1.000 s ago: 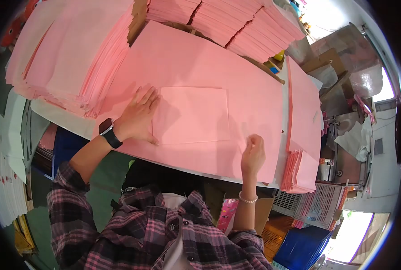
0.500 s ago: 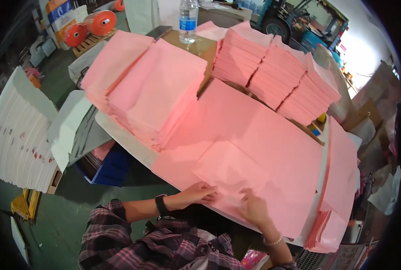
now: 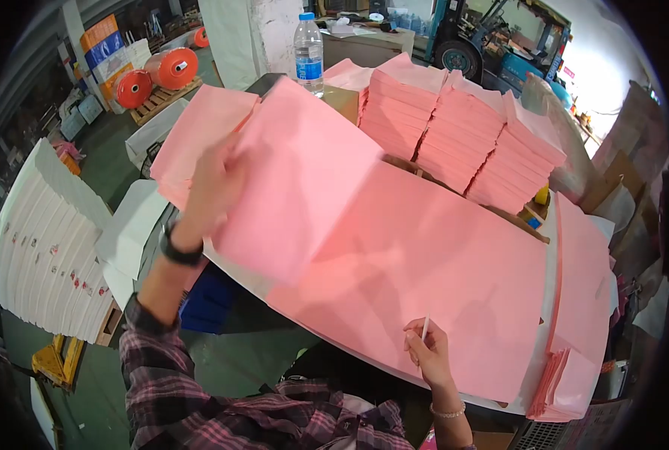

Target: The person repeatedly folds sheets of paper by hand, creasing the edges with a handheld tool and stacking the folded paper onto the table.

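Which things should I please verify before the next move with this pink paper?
1. Left hand gripping the blurred pink sheet firmly: cannot tell, motion blur.
2. Right hand holding the white stick: ok.
3. Wide pink sheet lying flat: ok, as far as visible.
4. Water bottle upright and capped: ok.
5. Tall pink stacks standing: ok, though their tops are uneven.

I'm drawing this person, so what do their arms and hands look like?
The left hand has a black wristband at its wrist and a dark plaid sleeve with pinkish checks, ending on the forearm. The right hand has a pale bracelet that looks beaded. Neither wears a glove.
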{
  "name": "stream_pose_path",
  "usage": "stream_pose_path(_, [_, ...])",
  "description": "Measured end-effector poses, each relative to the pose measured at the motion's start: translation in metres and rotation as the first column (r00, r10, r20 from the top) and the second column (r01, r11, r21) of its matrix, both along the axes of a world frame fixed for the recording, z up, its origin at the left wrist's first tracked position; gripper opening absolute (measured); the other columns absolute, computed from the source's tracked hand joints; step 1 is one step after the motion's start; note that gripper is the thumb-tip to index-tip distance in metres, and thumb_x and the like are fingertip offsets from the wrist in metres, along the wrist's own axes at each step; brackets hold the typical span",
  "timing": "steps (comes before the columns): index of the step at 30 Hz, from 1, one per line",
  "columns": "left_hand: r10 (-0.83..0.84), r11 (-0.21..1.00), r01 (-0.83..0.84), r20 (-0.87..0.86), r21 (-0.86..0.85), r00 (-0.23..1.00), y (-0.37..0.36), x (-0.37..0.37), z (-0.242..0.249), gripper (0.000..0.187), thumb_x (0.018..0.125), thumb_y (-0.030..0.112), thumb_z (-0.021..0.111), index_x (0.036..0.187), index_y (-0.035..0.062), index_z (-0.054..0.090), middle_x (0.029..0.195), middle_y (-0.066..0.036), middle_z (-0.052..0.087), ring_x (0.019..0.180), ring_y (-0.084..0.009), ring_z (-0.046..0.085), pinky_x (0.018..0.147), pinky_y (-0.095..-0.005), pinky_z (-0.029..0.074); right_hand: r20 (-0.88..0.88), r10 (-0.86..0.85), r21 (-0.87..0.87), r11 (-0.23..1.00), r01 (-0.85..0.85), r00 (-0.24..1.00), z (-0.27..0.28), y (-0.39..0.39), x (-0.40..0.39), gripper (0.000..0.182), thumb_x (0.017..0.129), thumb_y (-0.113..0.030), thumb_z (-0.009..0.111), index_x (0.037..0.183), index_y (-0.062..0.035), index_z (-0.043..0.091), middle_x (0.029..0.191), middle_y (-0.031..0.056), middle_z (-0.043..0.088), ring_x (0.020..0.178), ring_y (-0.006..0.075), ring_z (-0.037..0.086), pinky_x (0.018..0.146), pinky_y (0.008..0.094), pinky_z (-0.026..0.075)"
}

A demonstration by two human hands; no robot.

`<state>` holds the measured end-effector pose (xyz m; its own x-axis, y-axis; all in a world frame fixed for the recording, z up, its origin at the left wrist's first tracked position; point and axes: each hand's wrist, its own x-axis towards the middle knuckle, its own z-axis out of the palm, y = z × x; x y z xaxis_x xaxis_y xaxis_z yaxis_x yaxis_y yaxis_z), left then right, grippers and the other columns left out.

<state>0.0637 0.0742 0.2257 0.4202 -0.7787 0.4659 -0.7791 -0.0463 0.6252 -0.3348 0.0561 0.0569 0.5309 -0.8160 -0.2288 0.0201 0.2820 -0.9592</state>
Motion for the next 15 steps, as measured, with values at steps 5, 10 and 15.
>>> stream_pose_path(5, [0.152,0.986,-0.108,0.396,-0.130,0.906,-0.065,0.110,-0.068,0.023,0.086,0.009,0.061,0.108,-0.0002,0.063,0.092,-0.024,0.067,0.085,-0.0417,0.065,0.073,-0.0462,0.051,-0.032,0.021,-0.167,0.986,-0.026,0.999,-0.011,0.005,0.003,0.010,0.094,-0.009,0.060,0.101,-0.0023,0.061,0.069,-0.0018,0.057,0.053,0.0015,0.045,0.046,0.0182,0.033])
stream_pose_path(10, [0.180,0.981,-0.135,0.392,-0.139,0.902,-0.066,0.099,-0.072,0.021,0.086,0.008,0.061,0.106,-0.0007,0.061,0.094,-0.024,0.067,0.086,-0.0426,0.065,0.073,-0.0482,0.050,-0.069,-0.016,-0.162,0.987,0.004,0.998,-0.017,0.008,-0.007,0.010,0.094,-0.012,0.060,0.098,-0.0027,0.061,0.068,-0.0025,0.056,0.050,0.0013,0.042,0.043,0.0188,0.031])
stream_pose_path(15, [0.231,0.972,-0.198,0.396,-0.123,0.889,-0.064,0.082,-0.055,0.028,0.087,0.008,0.060,0.114,0.0009,0.058,0.096,-0.024,0.067,0.089,-0.0432,0.064,0.076,-0.0480,0.050,-0.171,-0.054,0.022,0.998,0.058,0.984,-0.022,0.013,-0.020,0.013,0.093,-0.014,0.064,0.096,-0.0014,0.063,0.074,-0.0011,0.060,0.068,0.0048,0.053,0.060,0.0206,0.041])
